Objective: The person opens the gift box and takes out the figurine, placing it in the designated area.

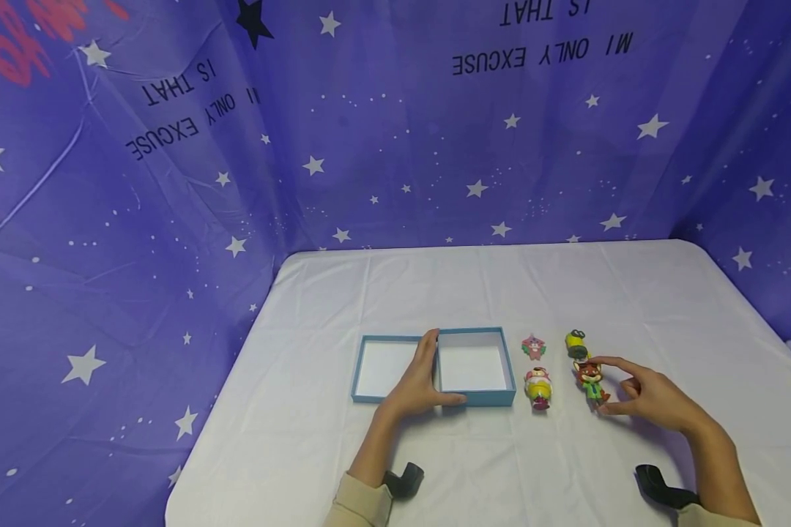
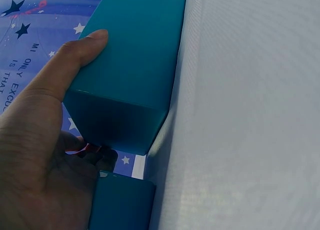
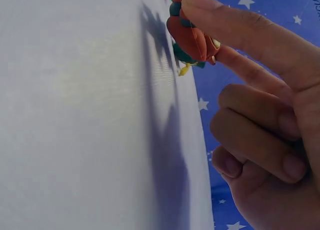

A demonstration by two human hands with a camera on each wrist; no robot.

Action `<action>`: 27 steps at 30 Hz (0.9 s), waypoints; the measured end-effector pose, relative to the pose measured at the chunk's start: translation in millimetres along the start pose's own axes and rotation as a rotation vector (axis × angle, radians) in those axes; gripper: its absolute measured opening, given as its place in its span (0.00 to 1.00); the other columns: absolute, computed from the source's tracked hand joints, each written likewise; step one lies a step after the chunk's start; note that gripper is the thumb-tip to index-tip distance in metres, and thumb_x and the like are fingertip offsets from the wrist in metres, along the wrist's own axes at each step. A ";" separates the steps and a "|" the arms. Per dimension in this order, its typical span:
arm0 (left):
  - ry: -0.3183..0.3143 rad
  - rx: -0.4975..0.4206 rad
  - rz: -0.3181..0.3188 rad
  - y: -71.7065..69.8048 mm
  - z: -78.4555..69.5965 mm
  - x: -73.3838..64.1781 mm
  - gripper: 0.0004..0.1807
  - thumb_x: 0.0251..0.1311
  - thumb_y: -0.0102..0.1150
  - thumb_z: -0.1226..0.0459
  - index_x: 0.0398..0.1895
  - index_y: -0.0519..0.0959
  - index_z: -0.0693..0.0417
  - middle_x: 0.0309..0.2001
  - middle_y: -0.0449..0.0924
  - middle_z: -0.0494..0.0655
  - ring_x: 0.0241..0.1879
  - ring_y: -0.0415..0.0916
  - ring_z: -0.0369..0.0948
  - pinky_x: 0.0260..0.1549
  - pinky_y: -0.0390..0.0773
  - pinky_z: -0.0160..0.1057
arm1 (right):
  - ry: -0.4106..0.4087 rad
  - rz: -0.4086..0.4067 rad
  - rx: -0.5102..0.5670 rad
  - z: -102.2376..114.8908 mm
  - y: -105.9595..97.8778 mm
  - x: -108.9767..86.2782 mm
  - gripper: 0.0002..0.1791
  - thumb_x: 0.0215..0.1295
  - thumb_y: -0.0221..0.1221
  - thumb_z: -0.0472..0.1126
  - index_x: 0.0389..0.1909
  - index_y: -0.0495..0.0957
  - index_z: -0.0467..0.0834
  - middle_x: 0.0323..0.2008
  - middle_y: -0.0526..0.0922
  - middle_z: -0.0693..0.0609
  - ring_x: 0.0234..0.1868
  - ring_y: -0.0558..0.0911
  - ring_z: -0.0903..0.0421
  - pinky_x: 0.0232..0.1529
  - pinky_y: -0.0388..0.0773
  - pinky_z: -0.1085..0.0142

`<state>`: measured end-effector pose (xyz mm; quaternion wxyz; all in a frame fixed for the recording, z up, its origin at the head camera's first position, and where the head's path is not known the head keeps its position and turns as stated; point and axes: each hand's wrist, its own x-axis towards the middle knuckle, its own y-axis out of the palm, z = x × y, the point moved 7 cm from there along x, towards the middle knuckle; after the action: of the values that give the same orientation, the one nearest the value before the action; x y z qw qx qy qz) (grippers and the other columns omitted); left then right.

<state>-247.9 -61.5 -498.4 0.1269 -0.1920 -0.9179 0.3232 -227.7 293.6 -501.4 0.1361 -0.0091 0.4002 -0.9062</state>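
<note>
My left hand grips the deeper blue box, thumb against its front wall and fingers reaching to the back edge. The box has a white inside with nothing in it. In the left wrist view, the thumb presses the teal wall and the other fingers are partly hidden. My right hand pinches a small fox figurine in a green outfit between thumb and index finger. The right wrist view shows the fox's brown-orange body at the fingertips, its shadow on the cloth beside it; the other fingers are curled in.
Left of the box lies a shallow blue lid, white inside. Between box and right hand are a pink star-shaped figurine and a yellow figurine with a pink top. A yellow-and-dark-green figurine lies just behind the fox. Starry purple curtains surround the white-covered table.
</note>
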 end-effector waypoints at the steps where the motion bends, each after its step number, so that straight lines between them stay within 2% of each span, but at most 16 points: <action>1: 0.004 0.000 -0.001 -0.1 -0.4 0.0 0.67 0.37 0.73 0.47 0.73 0.37 0.55 0.72 0.37 0.51 0.70 0.42 0.48 0.63 0.54 0.49 | 0.003 0.003 0.000 -1.2 0.8 0.2 0.47 0.39 0.73 0.52 0.64 0.65 0.49 0.14 0.59 0.57 0.14 0.58 0.63 0.15 0.56 0.69; 6: 0.013 0.005 -0.001 0.3 -0.8 0.3 0.67 0.38 0.73 0.47 0.72 0.36 0.56 0.72 0.37 0.53 0.70 0.42 0.48 0.63 0.54 0.49 | -0.006 0.002 -0.002 -4.9 2.6 0.9 0.47 0.39 0.73 0.52 0.63 0.65 0.49 0.13 0.59 0.57 0.14 0.58 0.63 0.15 0.57 0.69; 17: 0.007 0.010 0.003 0.5 -0.6 0.1 0.67 0.38 0.73 0.47 0.73 0.34 0.51 0.72 0.36 0.52 0.70 0.41 0.49 0.63 0.53 0.49 | -0.010 0.009 0.014 -8.3 3.9 0.3 0.47 0.40 0.72 0.52 0.64 0.64 0.46 0.13 0.59 0.58 0.14 0.57 0.64 0.15 0.56 0.69; 27: -0.002 0.002 0.005 0.9 -0.2 0.2 0.67 0.38 0.73 0.48 0.72 0.36 0.56 0.72 0.36 0.50 0.70 0.42 0.49 0.63 0.54 0.49 | -0.005 0.022 0.048 -13.7 6.0 0.6 0.49 0.41 0.72 0.51 0.66 0.62 0.45 0.13 0.59 0.58 0.14 0.58 0.64 0.15 0.57 0.68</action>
<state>-247.8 -60.7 -498.8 0.1254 -0.1938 -0.9172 0.3248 -228.5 299.4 -515.1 0.1475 -0.0038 0.3781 -0.9139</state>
